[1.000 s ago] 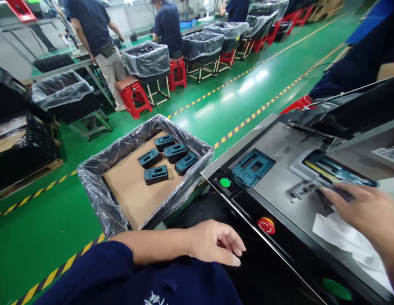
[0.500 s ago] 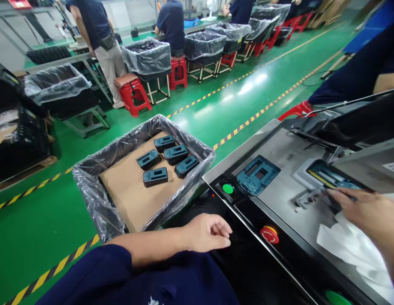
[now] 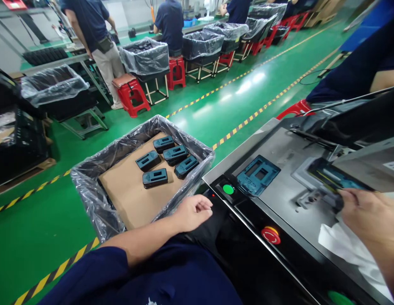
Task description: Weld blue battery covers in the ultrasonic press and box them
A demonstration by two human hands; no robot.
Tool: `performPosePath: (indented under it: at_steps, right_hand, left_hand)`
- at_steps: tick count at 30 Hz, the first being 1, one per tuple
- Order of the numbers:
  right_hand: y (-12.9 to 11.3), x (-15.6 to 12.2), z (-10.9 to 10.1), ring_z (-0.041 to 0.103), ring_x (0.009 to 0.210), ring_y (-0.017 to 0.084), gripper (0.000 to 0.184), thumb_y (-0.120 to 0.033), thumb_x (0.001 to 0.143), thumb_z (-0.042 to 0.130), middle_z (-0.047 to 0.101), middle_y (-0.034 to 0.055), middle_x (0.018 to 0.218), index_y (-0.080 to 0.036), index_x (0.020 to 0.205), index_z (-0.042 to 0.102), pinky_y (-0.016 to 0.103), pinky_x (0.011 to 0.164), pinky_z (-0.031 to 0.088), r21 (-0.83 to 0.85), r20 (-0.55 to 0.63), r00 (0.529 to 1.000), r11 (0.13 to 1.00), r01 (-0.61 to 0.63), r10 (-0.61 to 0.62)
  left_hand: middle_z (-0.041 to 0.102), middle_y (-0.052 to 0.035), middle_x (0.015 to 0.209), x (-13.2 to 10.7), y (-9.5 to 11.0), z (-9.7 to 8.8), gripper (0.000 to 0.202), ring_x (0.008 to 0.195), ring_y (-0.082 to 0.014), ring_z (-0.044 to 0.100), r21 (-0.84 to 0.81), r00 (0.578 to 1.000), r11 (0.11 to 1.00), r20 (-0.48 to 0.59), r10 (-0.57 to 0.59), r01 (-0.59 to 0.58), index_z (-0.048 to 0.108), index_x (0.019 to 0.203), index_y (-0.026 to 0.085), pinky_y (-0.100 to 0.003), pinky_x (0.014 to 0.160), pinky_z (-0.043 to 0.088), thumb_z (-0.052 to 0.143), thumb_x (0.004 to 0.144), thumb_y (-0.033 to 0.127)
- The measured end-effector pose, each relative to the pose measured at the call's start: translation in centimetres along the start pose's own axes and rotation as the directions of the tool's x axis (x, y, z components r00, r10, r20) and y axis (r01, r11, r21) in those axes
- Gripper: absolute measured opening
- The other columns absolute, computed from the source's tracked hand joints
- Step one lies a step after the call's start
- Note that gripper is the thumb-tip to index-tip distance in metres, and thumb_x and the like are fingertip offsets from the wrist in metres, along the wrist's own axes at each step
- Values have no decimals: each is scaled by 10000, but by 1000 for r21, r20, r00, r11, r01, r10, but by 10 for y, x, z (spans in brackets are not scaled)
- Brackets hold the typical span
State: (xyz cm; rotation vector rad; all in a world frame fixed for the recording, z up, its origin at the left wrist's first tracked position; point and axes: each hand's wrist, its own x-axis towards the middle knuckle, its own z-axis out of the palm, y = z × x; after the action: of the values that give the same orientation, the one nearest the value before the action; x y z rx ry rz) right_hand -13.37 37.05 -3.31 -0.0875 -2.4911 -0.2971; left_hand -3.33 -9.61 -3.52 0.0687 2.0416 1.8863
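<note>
My left hand [image 3: 193, 212] hangs empty near the right edge of the plastic-lined bin, its fingers loosely curled and the thumb a little apart from them. On the metal worktop, my right hand [image 3: 364, 214] grips the near side of a dark battery case [image 3: 338, 174], which is blurred and tilted at a grey metal fixture [image 3: 306, 176]. The fingertips' exact hold is partly hidden. Left of the fixture lies a flat teal plate [image 3: 258, 175] with rectangular cut-outs. Inside the bin [image 3: 89, 203], several similar battery cases [image 3: 155, 178] rest on brown cardboard.
A green button [image 3: 228, 189] and a red emergency stop [image 3: 271, 235] are set along the machine's front edge. White cloth [image 3: 339, 245] lies below my right hand. A seated person [image 3: 343, 76] is at the right. Across the aisle, people work beside lined bins [image 3: 146, 55] and red stools [image 3: 131, 95].
My left hand has drawn left and slightly up, towards the bin. My right hand has shifted a little right, and the case has tilted at the fixture.
</note>
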Motion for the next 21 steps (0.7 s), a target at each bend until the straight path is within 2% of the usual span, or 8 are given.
performPosePath:
  at_steps: [4, 9, 12, 15, 16, 17, 19, 21]
  right_hand:
    - [-12, -3, -33, 521, 546, 201, 294, -370, 801, 531, 656, 131, 645, -162, 689, 705, 312, 512, 368, 12, 76, 987, 990, 139, -140]
    - [-54, -31, -116, 626, 693, 214, 206, -339, 858, 529, 695, 99, 757, -196, 760, 638, 311, 638, 449, 145, -54, 910, 898, 414, -411]
    - [-80, -62, -165, 656, 819, 243, 157, -353, 872, 530, 701, 107, 897, -215, 842, 598, 349, 763, 491, 349, -52, 945, 881, 321, -323]
    - [-102, -96, -200, 663, 817, 229, 196, -423, 880, 513, 695, 70, 934, -254, 902, 608, 339, 752, 514, 636, 222, 956, 772, 7, -191]
    - [-110, -106, -207, 660, 794, 222, 223, -453, 874, 517, 692, 59, 904, -256, 884, 619, 323, 716, 518, 698, 385, 907, 696, -166, -170]
    - [-118, -116, -213, 650, 759, 214, 261, -485, 863, 525, 683, 53, 853, -246, 841, 626, 306, 674, 515, 717, 554, 815, 594, -364, -169]
    - [-135, -134, -217, 602, 669, 185, 359, -547, 830, 553, 634, 41, 721, -209, 726, 607, 278, 602, 487, 594, 804, 553, 314, -740, -218]
    - [-150, -152, -211, 523, 571, 137, 423, -595, 780, 603, 572, 11, 626, -186, 674, 575, 254, 540, 437, 351, 896, 346, -35, -936, -277]
  left_hand:
    - [616, -22, 798, 7, -2, -5, 213, 722, -121, 558, -23, 998, 1000, -56, -19, 18, 612, 899, 149, -265, 697, 457, 654, 724, 264]
    - [616, -32, 798, 2, 6, 16, 181, 715, -127, 565, -12, 999, 1000, 28, 18, -17, 605, 893, 149, -281, 691, 474, 630, 753, 262]
    - [622, -54, 862, -2, 15, 27, 202, 751, -139, 584, 58, 976, 975, 60, 210, -214, 605, 940, 152, -303, 732, 497, 635, 759, 239]
    - [599, -105, 1086, -3, 25, 34, 446, 956, -194, 594, 127, 891, 883, 123, 437, -451, 566, 1132, 169, -334, 835, 501, 707, 720, 263]
    - [570, -123, 1184, -3, 27, 36, 558, 1054, -220, 571, 129, 870, 864, 155, 468, -487, 529, 1210, 179, -349, 882, 491, 735, 701, 282]
    - [531, -136, 1270, -3, 29, 39, 659, 1137, -241, 539, 117, 862, 862, 194, 468, -494, 486, 1276, 191, -363, 924, 477, 756, 686, 301]
    - [488, -142, 1357, -2, 28, 47, 775, 1189, -257, 522, 57, 869, 905, 310, 386, -422, 412, 1359, 212, -383, 959, 462, 770, 681, 326]
    - [562, -128, 1292, -2, 24, 57, 701, 1120, -248, 579, -2, 856, 965, 460, 234, -263, 446, 1337, 210, -388, 943, 474, 744, 715, 334]
